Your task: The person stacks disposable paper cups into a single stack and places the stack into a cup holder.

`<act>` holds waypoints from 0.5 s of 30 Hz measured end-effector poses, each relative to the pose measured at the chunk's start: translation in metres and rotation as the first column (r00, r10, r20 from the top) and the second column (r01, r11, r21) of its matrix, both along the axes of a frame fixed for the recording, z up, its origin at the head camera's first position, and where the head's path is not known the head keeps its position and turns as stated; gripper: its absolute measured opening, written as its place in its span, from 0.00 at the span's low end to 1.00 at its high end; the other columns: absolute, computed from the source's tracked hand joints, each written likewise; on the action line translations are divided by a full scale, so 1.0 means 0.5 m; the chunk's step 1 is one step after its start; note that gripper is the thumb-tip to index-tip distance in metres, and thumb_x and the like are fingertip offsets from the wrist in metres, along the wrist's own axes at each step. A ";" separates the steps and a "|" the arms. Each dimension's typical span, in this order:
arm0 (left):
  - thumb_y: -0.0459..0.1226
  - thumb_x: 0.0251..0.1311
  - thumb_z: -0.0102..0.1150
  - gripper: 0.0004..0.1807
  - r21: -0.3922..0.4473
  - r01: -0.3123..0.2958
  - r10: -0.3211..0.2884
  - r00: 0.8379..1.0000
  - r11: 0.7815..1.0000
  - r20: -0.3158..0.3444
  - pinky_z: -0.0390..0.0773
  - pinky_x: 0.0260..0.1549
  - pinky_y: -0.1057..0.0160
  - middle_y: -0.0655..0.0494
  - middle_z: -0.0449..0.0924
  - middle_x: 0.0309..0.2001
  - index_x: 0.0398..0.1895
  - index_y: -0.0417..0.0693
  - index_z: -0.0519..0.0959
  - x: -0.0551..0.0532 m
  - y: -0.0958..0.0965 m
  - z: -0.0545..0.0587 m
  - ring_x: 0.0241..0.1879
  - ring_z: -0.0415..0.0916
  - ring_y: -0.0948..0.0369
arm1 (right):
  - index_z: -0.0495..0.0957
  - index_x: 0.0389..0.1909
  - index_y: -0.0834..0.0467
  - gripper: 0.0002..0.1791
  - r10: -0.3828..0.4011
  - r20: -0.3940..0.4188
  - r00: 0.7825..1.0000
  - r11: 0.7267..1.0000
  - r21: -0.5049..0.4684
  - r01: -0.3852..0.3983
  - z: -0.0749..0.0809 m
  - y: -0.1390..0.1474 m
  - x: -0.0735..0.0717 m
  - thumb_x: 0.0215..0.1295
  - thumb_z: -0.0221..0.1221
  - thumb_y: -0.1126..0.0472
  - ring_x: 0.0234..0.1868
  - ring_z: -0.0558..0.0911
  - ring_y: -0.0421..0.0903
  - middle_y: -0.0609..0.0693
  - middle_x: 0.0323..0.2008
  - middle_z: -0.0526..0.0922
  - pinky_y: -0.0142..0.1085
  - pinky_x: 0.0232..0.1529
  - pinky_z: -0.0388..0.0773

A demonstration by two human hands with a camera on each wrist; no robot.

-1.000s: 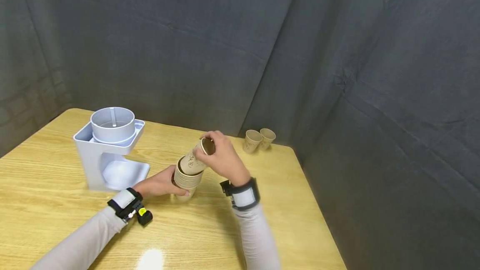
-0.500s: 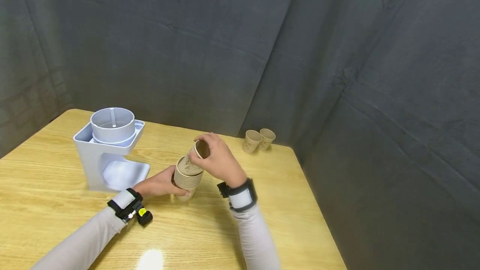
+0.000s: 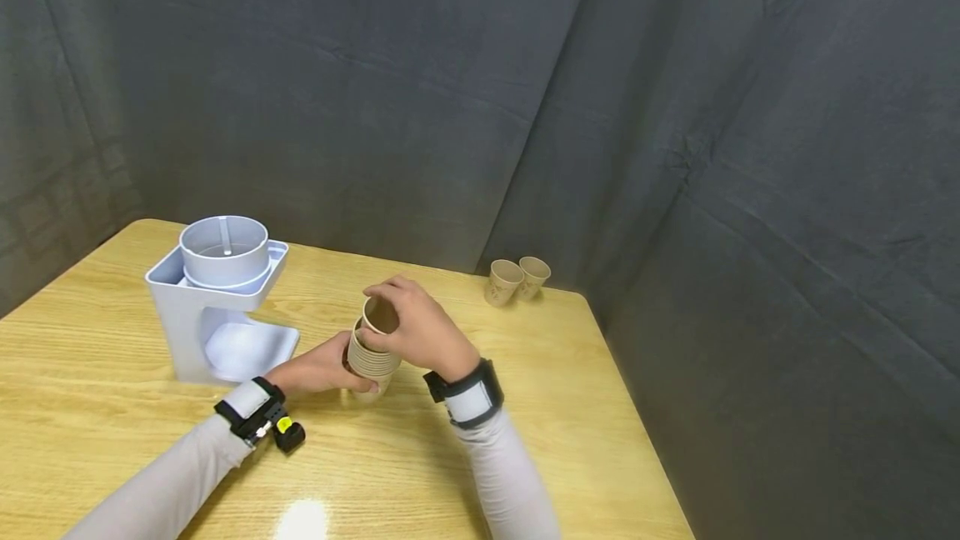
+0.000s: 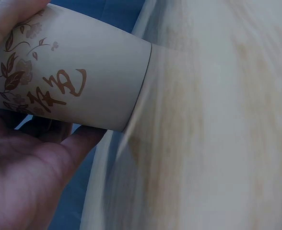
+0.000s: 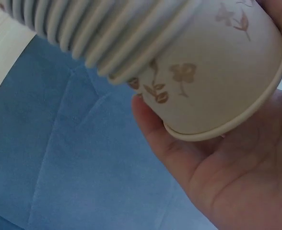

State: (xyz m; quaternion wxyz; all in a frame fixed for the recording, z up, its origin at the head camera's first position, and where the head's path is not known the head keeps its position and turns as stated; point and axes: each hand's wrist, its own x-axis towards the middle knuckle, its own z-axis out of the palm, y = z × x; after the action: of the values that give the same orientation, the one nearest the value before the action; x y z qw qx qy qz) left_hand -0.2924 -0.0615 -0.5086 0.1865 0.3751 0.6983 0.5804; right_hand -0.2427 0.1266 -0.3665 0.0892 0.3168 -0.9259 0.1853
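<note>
A nested stack of beige paper cups (image 3: 372, 363) is gripped low by my left hand (image 3: 322, 366), its bottom cup printed with brown flowers and writing in the left wrist view. At the top of the stack, my right hand (image 3: 422, 328) holds a single paper cup (image 5: 213, 72) by its rim, thumb on one side and fingers on the other. That cup sits partly inside the stack, its lower part hidden by the stacked rims in the right wrist view.
A white machine (image 3: 180, 315) with a round open bowl (image 3: 225, 252) on top and a lower shelf stands to the left. Two paper cups (image 3: 505, 282) stand side by side at the table's (image 3: 585, 440) back right, near a dark curtain (image 3: 360, 107).
My right hand has moved down and left, and the single cup has sunk deeper into the stack. My left hand has stayed in place, holding the stack.
</note>
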 end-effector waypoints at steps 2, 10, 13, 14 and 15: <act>0.34 0.54 0.74 0.34 -0.005 0.001 -0.001 1.000 1.000 -0.005 0.78 0.52 0.60 0.43 0.79 0.52 0.62 0.34 0.69 0.000 0.000 0.001 0.51 0.78 0.50 | 0.77 0.64 0.57 0.30 0.009 -0.008 1.000 0.999 0.039 -0.009 -0.003 -0.003 0.000 0.64 0.69 0.49 0.55 0.77 0.42 0.48 0.56 0.78 0.31 0.57 0.76; 0.34 0.54 0.74 0.34 -0.011 -0.001 0.001 1.000 1.000 -0.006 0.79 0.51 0.60 0.42 0.80 0.53 0.62 0.33 0.70 0.000 0.000 0.001 0.51 0.78 0.49 | 0.73 0.68 0.59 0.35 0.007 0.031 1.000 0.989 0.147 -0.011 -0.006 -0.008 0.004 0.67 0.66 0.45 0.62 0.76 0.45 0.52 0.62 0.78 0.33 0.64 0.73; 0.34 0.54 0.74 0.34 -0.005 0.004 -0.004 1.000 1.000 -0.006 0.79 0.52 0.59 0.42 0.79 0.53 0.62 0.33 0.69 -0.001 0.000 0.001 0.52 0.78 0.49 | 0.72 0.70 0.60 0.35 0.006 0.070 0.998 0.984 0.178 -0.019 -0.008 -0.009 0.004 0.69 0.63 0.44 0.64 0.76 0.46 0.53 0.64 0.77 0.33 0.66 0.71; 0.34 0.54 0.74 0.34 -0.002 0.006 -0.006 1.000 1.000 -0.005 0.79 0.52 0.59 0.42 0.79 0.53 0.63 0.33 0.69 -0.001 0.000 0.000 0.52 0.78 0.49 | 0.71 0.70 0.60 0.35 0.008 0.079 0.997 0.982 0.186 -0.023 -0.009 -0.009 0.003 0.69 0.63 0.44 0.65 0.76 0.46 0.54 0.64 0.77 0.33 0.67 0.71; 0.34 0.55 0.74 0.34 0.000 0.009 -0.009 1.000 1.000 -0.005 0.79 0.52 0.59 0.42 0.79 0.53 0.62 0.33 0.69 -0.001 0.000 0.000 0.52 0.78 0.49 | 0.71 0.70 0.60 0.35 0.011 0.085 0.996 0.981 0.193 -0.027 -0.010 -0.009 0.003 0.69 0.63 0.44 0.65 0.76 0.46 0.54 0.64 0.77 0.33 0.66 0.71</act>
State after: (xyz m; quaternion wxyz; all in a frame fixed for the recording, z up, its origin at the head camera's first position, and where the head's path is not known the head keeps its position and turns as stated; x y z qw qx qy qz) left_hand -0.2931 -0.0613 -0.5084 0.1872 0.3798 0.6970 0.5788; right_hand -0.2414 0.1219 -0.3712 0.0174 0.3247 -0.9394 0.1083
